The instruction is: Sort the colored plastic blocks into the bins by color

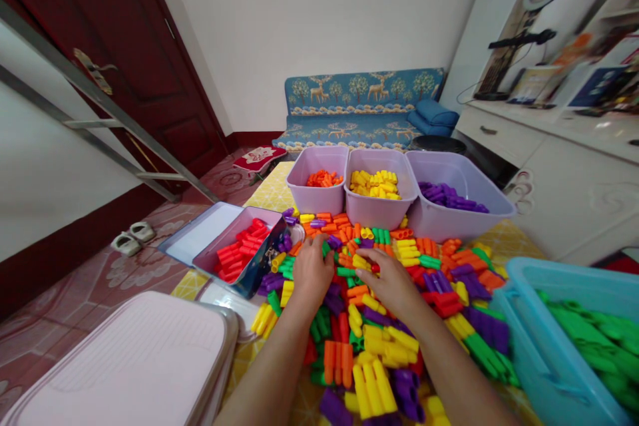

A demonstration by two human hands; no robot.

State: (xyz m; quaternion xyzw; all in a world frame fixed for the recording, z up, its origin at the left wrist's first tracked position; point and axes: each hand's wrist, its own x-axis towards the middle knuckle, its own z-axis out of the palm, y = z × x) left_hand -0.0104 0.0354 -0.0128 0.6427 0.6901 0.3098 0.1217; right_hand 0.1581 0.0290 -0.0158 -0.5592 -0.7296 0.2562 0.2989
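Note:
A heap of bullet-shaped plastic building pieces in red, orange, yellow, green and purple covers the table between my arms. My left hand [313,265] reaches into its far part, fingers curled, with a green piece [326,248] between fingers and thumb. To its right, my right hand [390,274] has thumb and fingers around a yellow piece [360,262]; a bit of red shows under its fingers. Nearer to me lie joined blocks, among them a yellow block [373,389] and an orange block [338,363].
Behind the heap stand lilac bins with orange [315,198], yellow [375,208] and purple [462,223] pieces. A box of red pieces [202,259] is at left, a turquoise bin of green ones [529,353] at right. Stacked pale lids [134,359] lie front left.

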